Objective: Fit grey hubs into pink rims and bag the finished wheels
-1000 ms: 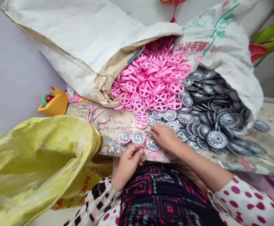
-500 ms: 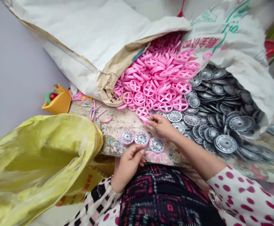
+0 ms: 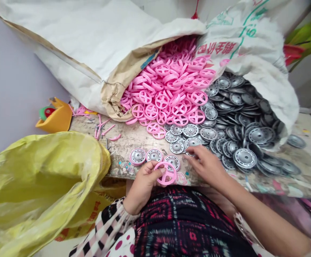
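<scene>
My left hand (image 3: 146,178) pinches a pink four-spoked plastic wheel ring (image 3: 167,173) just over the table's front edge. Behind it, three silver discs with pink rims (image 3: 138,156) lie in a row; the ring partly covers the rightmost. My right hand (image 3: 205,162) is right of the ring, its fingers apart and nothing visible in them. Its fingertips are at the near edge of the loose silver-grey discs (image 3: 209,134), which spread from a white woven sack (image 3: 284,96). Beyond the row, a heap of pink rings (image 3: 168,85) pours from a large paper-lined sack (image 3: 80,46).
An open yellow sack (image 3: 48,178) stands at the left, against the worn table (image 3: 128,137). Small metal pins and pink scraps (image 3: 100,128) lie near a yellow holder (image 3: 55,119). Silver discs extend along the right side of the table.
A pink ring my right hand had picked from the heap's edge is now in my left hand. My right hand has moved right and nearer, to the silver discs. The view has shifted slightly.
</scene>
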Tool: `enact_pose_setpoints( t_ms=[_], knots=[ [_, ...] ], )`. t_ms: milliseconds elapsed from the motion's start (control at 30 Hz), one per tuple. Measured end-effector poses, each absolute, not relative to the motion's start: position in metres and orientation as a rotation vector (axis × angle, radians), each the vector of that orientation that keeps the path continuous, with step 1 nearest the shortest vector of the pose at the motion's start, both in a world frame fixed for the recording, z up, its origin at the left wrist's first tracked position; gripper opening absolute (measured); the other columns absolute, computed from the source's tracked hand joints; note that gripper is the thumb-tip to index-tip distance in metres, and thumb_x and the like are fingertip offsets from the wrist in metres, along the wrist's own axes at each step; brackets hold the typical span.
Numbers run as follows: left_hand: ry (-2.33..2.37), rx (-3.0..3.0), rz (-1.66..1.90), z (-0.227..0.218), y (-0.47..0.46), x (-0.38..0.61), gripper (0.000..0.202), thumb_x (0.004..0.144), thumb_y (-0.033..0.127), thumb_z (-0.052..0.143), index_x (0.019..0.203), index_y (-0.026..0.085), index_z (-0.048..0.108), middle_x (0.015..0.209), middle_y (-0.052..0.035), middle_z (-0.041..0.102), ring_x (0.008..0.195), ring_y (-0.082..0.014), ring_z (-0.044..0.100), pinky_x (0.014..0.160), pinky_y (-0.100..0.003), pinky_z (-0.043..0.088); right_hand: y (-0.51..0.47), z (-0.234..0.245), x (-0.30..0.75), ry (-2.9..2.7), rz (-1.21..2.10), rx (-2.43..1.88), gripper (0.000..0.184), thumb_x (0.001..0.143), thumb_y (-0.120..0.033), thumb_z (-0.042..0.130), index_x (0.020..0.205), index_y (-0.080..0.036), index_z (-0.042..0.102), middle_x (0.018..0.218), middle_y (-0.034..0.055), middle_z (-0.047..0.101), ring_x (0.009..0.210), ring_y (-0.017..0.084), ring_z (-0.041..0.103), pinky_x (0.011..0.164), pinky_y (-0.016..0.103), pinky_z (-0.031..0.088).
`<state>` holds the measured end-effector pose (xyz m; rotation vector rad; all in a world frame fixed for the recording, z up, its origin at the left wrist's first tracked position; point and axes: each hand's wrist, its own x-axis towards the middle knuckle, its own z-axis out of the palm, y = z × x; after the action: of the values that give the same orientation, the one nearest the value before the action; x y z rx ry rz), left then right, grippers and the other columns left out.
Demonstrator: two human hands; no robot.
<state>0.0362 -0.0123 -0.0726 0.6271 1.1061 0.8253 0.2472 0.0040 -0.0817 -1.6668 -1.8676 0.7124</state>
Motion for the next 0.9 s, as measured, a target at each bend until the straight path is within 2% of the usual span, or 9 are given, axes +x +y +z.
enact_pose_setpoints(
  t_ms=[100, 233, 367, 600, 733, 900],
  knots=[
    [1.098, 0.579, 0.814, -0.073, -0.013, 0.038, 0.031, 0.069, 0.030, 0.076, 0.089, 0.014, 0.060, 0.074, -0.0004, 0.063, 0.058, -0.0099, 0.058, 0.053, -0.023, 0.051, 0.017, -0.084, 0.265, -2.096, 0.022, -1.937, 0.036, 0.091, -0.041, 0.047, 0.114, -0.015, 0.059, 0.108, 0.0164, 0.058, 0.095, 0.029, 0.050, 0.077, 0.038, 0.038],
    [1.064, 0.531, 0.782, -0.072, -0.015, 0.039, 0.030, 0.072, 0.028, 0.074, 0.095, 0.014, 0.060, 0.079, -0.0019, 0.065, 0.064, -0.0112, 0.063, 0.057, -0.023, 0.055, 0.023, -0.086, 0.264, -2.217, -0.275, -2.072, 0.041, 0.090, -0.047, 0.048, 0.113, -0.014, 0.058, 0.104, 0.0169, 0.057, 0.090, 0.030, 0.048, 0.071, 0.036, 0.034],
    [1.055, 0.491, 0.761, -0.072, -0.016, 0.038, 0.029, 0.075, 0.027, 0.072, 0.098, 0.014, 0.061, 0.082, -0.0031, 0.066, 0.067, -0.0125, 0.065, 0.059, -0.023, 0.056, 0.024, -0.089, 0.257, -2.237, -0.295, -2.088, 0.041, 0.091, -0.046, 0.046, 0.112, -0.014, 0.058, 0.099, 0.0162, 0.058, 0.089, 0.030, 0.048, 0.071, 0.037, 0.032],
    [1.040, 0.471, 0.738, -0.075, -0.017, 0.038, 0.030, 0.073, 0.028, 0.074, 0.097, 0.015, 0.061, 0.082, -0.0036, 0.066, 0.069, -0.0133, 0.066, 0.062, -0.025, 0.057, 0.024, -0.093, 0.264, -2.236, -0.232, -2.017, 0.039, 0.091, -0.040, 0.048, 0.119, -0.014, 0.056, 0.105, 0.0157, 0.058, 0.091, 0.029, 0.048, 0.076, 0.037, 0.034],
    [1.036, 0.458, 0.734, -0.076, -0.017, 0.039, 0.030, 0.072, 0.027, 0.075, 0.095, 0.015, 0.061, 0.085, -0.0042, 0.066, 0.071, -0.0149, 0.066, 0.063, -0.027, 0.058, 0.021, -0.095, 0.266, -2.222, -0.227, -1.975, 0.039, 0.092, -0.039, 0.044, 0.119, -0.013, 0.056, 0.099, 0.0154, 0.058, 0.090, 0.028, 0.049, 0.077, 0.037, 0.035],
    [1.039, 0.418, 0.729, -0.075, -0.016, 0.040, 0.025, 0.075, 0.024, 0.072, 0.094, 0.015, 0.059, 0.081, -0.0035, 0.066, 0.068, -0.0144, 0.066, 0.063, -0.027, 0.058, 0.021, -0.099, 0.268, -2.089, 0.059, -1.845, 0.034, 0.092, -0.029, 0.045, 0.118, -0.012, 0.056, 0.099, 0.0147, 0.056, 0.091, 0.026, 0.052, 0.077, 0.035, 0.040]
  ],
)
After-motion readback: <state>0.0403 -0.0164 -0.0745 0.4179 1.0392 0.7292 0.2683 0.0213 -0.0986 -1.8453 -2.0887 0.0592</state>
